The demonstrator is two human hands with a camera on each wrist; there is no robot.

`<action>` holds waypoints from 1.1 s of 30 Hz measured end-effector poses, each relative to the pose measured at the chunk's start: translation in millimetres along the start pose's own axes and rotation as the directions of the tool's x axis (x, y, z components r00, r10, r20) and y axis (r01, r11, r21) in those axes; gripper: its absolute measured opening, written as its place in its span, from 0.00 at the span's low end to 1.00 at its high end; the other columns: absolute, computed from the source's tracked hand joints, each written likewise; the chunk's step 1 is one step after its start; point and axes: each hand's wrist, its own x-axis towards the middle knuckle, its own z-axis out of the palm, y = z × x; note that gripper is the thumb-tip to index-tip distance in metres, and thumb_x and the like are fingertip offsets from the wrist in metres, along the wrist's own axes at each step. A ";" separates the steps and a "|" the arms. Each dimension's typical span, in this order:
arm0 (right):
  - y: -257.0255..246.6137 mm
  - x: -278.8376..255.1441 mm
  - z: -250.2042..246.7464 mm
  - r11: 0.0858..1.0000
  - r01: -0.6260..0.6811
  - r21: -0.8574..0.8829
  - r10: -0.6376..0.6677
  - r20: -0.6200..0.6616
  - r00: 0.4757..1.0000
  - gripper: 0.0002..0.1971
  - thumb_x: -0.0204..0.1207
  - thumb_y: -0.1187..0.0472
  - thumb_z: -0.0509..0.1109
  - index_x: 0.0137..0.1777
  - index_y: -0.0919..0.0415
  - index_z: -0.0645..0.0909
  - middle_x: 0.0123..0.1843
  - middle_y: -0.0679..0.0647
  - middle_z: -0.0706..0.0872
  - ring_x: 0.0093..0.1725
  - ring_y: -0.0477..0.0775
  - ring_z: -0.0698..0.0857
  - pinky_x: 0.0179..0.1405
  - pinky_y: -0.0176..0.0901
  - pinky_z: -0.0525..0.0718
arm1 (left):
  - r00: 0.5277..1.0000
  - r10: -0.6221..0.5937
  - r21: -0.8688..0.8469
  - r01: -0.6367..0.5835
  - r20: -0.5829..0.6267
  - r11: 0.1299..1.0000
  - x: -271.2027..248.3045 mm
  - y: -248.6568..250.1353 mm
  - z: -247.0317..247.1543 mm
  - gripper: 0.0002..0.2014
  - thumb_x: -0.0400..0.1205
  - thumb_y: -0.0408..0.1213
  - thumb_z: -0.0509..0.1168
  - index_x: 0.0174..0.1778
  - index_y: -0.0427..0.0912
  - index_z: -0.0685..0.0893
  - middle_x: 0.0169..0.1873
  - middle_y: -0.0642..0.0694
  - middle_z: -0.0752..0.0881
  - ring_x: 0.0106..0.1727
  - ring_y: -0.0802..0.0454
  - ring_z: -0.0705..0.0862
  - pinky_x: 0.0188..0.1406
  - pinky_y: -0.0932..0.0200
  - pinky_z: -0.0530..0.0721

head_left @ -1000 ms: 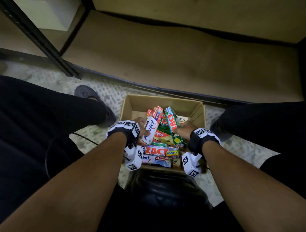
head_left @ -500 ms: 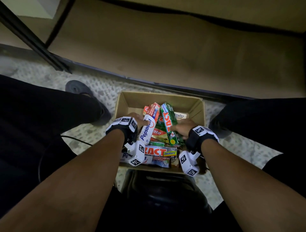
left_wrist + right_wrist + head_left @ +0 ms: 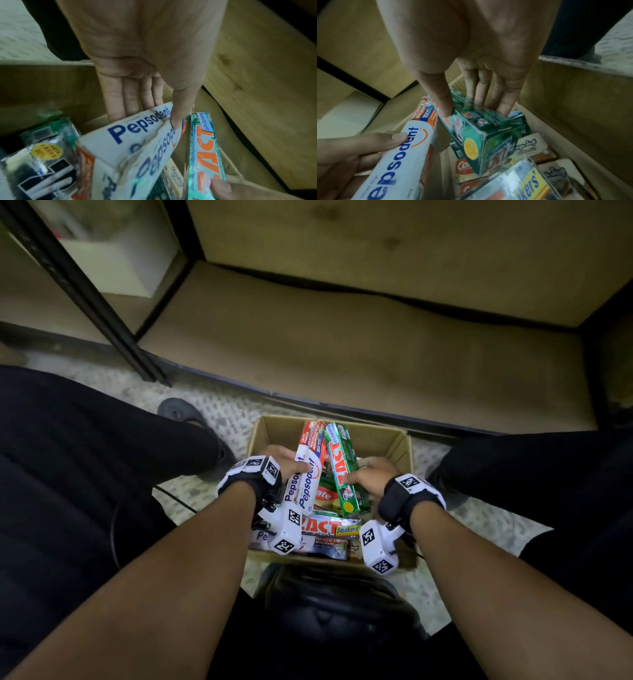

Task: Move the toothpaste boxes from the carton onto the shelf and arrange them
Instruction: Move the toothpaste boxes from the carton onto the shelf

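While both hands sit over the carton (image 3: pixel 404 446), each grips one box: the left hand (image 3: pixel 277 455) pinches a white Pepsodent box (image 3: pixel 308 477) between thumb and fingers, and the right hand (image 3: pixel 371 477) clamps a green Zact box (image 3: pixel 344 470) the same way. Both boxes tilt up side by side, long axes pointing away toward the shelf (image 3: pixel 342 344), which lies just beyond the carton's far edge. Judging by this, either hand can carry its box straight forward. More boxes lie flat in the carton. It stands on a speckled floor (image 3: pixel 219 412) between the person's legs; the shelf board looks bare.
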 end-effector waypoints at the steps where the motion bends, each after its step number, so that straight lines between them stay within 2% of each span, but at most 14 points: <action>1: -6.3 -7.2 -1.4 1.000 0.021 -0.001 -0.021 -0.006 1.000 0.18 0.59 0.54 0.83 0.50 0.54 0.89 0.46 0.47 0.93 0.46 0.50 0.92 0.53 0.52 0.89 | 1.000 0.020 -0.020 -0.020 -0.011 1.000 -13.9 7.3 -2.4 0.25 0.56 0.49 0.82 0.45 0.42 0.87 0.41 0.41 0.93 0.43 0.42 0.92 0.49 0.38 0.90; 3: -22.4 -29.7 -5.2 0.998 0.068 0.012 -0.067 -0.017 0.998 0.10 0.69 0.59 0.81 0.50 0.56 0.87 0.47 0.48 0.92 0.43 0.46 0.89 0.41 0.41 0.85 | 0.997 0.078 -0.046 -0.079 -0.024 0.996 -40.5 21.7 -5.9 0.12 0.67 0.42 0.81 0.39 0.44 0.86 0.40 0.40 0.93 0.44 0.41 0.92 0.50 0.39 0.90; 5: -31.3 -44.0 -7.7 0.992 0.119 0.029 -0.118 -0.034 0.992 0.05 0.74 0.63 0.78 0.46 0.55 0.85 0.48 0.50 0.92 0.41 0.45 0.88 0.36 0.38 0.82 | 0.993 0.117 -0.085 -0.117 -0.012 0.989 -64.1 33.3 -7.4 0.06 0.75 0.35 0.77 0.38 0.43 0.86 0.44 0.37 0.92 0.46 0.40 0.92 0.50 0.40 0.90; 9: -51.1 -70.0 -14.2 0.974 0.213 0.080 -0.210 -0.049 0.976 0.06 0.73 0.65 0.78 0.49 0.59 0.88 0.47 0.53 0.93 0.42 0.51 0.92 0.46 0.46 0.90 | 0.978 0.209 -0.158 -0.210 -0.027 0.965 -94.1 49.4 -13.9 0.07 0.76 0.31 0.76 0.41 0.43 0.84 0.48 0.37 0.92 0.47 0.41 0.92 0.51 0.40 0.90; 11: -62.7 -82.0 -21.7 0.961 0.268 0.065 -0.265 -0.054 0.963 0.06 0.73 0.65 0.78 0.49 0.59 0.88 0.44 0.52 0.94 0.44 0.53 0.93 0.51 0.50 0.91 | 0.969 0.243 -0.187 -0.247 -0.040 0.951 -106.2 58.3 -18.9 0.08 0.76 0.32 0.76 0.46 0.43 0.84 0.47 0.39 0.92 0.45 0.42 0.92 0.45 0.42 0.91; 15: -88.3 -118.5 -43.7 0.929 0.370 0.022 -0.366 -0.116 0.923 0.06 0.74 0.63 0.78 0.48 0.56 0.86 0.42 0.49 0.92 0.38 0.46 0.90 0.36 0.38 0.87 | 0.946 0.319 -0.249 -0.321 -0.048 0.914 -135.1 84.9 -29.9 0.17 0.77 0.33 0.75 0.59 0.39 0.80 0.47 0.40 0.91 0.39 0.48 0.91 0.26 0.57 0.88; 17: -102.2 -132.8 -57.5 0.915 0.402 0.040 -0.394 -0.131 0.910 0.06 0.73 0.65 0.78 0.47 0.57 0.86 0.43 0.53 0.93 0.41 0.52 0.92 0.45 0.47 0.91 | 0.921 0.383 -0.241 -0.387 -0.062 0.890 -147.2 100.9 -39.0 0.18 0.77 0.35 0.76 0.60 0.40 0.80 0.48 0.41 0.91 0.40 0.49 0.91 0.27 0.58 0.89; 18: -110.2 -141.0 -65.4 0.904 0.426 0.043 -0.416 -0.143 0.898 0.06 0.73 0.66 0.78 0.47 0.57 0.86 0.43 0.54 0.93 0.41 0.54 0.92 0.49 0.50 0.91 | 0.905 0.417 -0.234 -0.424 -0.079 0.875 -153.2 110.4 -44.5 0.19 0.76 0.36 0.77 0.60 0.41 0.80 0.48 0.41 0.91 0.41 0.48 0.92 0.32 0.55 0.90; 20: -126.1 -158.4 -81.4 0.878 0.478 0.009 -0.469 -0.178 0.865 0.07 0.73 0.64 0.78 0.46 0.54 0.84 0.42 0.53 0.92 0.38 0.52 0.90 0.46 0.47 0.89 | 0.873 0.475 -0.228 -0.487 -0.107 0.843 -165.2 129.5 -55.9 0.20 0.74 0.38 0.78 0.59 0.43 0.81 0.49 0.41 0.92 0.45 0.45 0.92 0.44 0.47 0.92; 22: -143.4 -177.1 -98.9 0.848 0.530 0.001 -0.516 -0.227 0.826 0.07 0.73 0.62 0.79 0.47 0.53 0.84 0.42 0.51 0.92 0.38 0.51 0.90 0.46 0.46 0.89 | 0.836 0.533 -0.222 -0.548 -0.128 0.806 -180.8 151.4 -66.8 0.20 0.73 0.38 0.79 0.59 0.45 0.82 0.47 0.42 0.92 0.45 0.44 0.93 0.48 0.43 0.91; 25: -171.0 -201.5 -124.5 0.805 0.593 -0.025 -0.569 -0.319 0.758 0.12 0.73 0.61 0.79 0.54 0.56 0.84 0.42 0.51 0.91 0.35 0.50 0.87 0.45 0.48 0.87 | 0.766 0.621 -0.183 -0.643 -0.164 0.744 -203.5 186.7 -82.5 0.20 0.73 0.38 0.78 0.60 0.44 0.81 0.47 0.43 0.92 0.45 0.44 0.93 0.46 0.46 0.91; 28: -197.8 -224.9 -151.0 0.760 0.644 -0.085 -0.622 -0.381 0.684 0.15 0.73 0.59 0.78 0.58 0.57 0.85 0.40 0.50 0.89 0.30 0.46 0.83 0.36 0.44 0.84 | 0.686 0.700 -0.129 -0.727 -0.198 0.675 -224.2 224.7 -97.8 0.21 0.74 0.37 0.78 0.60 0.42 0.81 0.49 0.44 0.92 0.45 0.44 0.92 0.40 0.50 0.92; 31: -221.3 -246.2 -177.4 0.726 0.670 -0.156 -0.665 -0.409 0.625 0.14 0.72 0.57 0.78 0.57 0.54 0.85 0.44 0.50 0.91 0.37 0.49 0.88 0.41 0.44 0.87 | 0.624 0.752 -0.075 -0.777 -0.213 0.625 -242.1 262.3 -112.8 0.21 0.74 0.36 0.78 0.60 0.41 0.81 0.51 0.44 0.91 0.42 0.47 0.92 0.31 0.56 0.89; 33: -235.3 -255.9 -194.8 0.710 0.676 -0.194 -0.680 -0.437 0.588 0.15 0.72 0.56 0.79 0.58 0.52 0.83 0.48 0.50 0.91 0.44 0.52 0.90 0.44 0.47 0.89 | 0.576 0.785 -0.011 -0.808 -0.227 0.589 -251.6 286.6 -122.5 0.20 0.74 0.37 0.78 0.60 0.42 0.81 0.52 0.46 0.90 0.43 0.50 0.91 0.31 0.57 0.88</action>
